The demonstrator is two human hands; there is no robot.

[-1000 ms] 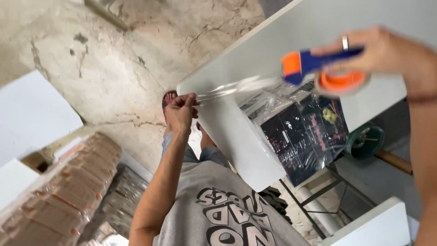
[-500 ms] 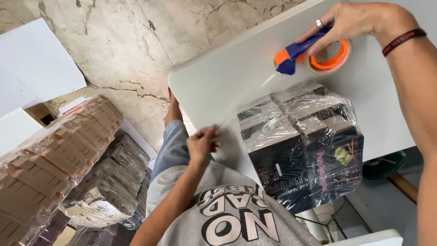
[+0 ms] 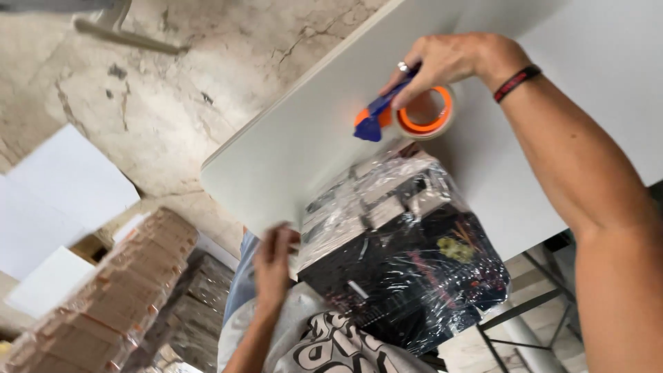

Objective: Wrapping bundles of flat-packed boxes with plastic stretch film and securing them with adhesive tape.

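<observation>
So compared to half a second back, the right hand (image 3: 456, 62) has brought the tape dispenser (image 3: 407, 110) down toward the bundle. Before, it sat higher up toward the top right of the frame with a visible strip of clear tape stretched out across the bench (image 3: 290, 145); now the blue-and-orange dispenser is just above the top edge of the plastic-wrapped bundle (image 3: 400, 255), near touching it. Right grip is closed around the dispenser handle and the orange roll, fingers wrapped over the top, ring showing.

The left hand (image 3: 273, 266) has shifted too. Earlier it was pinching the free end of the tape out over the bench, and now it's at the lower middle of the frame, pressed against the left edge of the bundle. It's motion-blurred, so I honestly can't tell if the fingers are pinching tape or just flat on the wrap.

The bundle itself, a dark stack of boxes in shiny clear film, sits at the near edge of the white bench, centre-right of the frame, partly hanging toward the person's grey printed shirt (image 3: 331, 345).

My read: the strip is being laid onto the wrap rather than pulled free any more.

Lower left there's a wrapped stack of brownish cartons (image 3: 117, 290) on the cracked concrete floor (image 3: 138, 76).
</observation>
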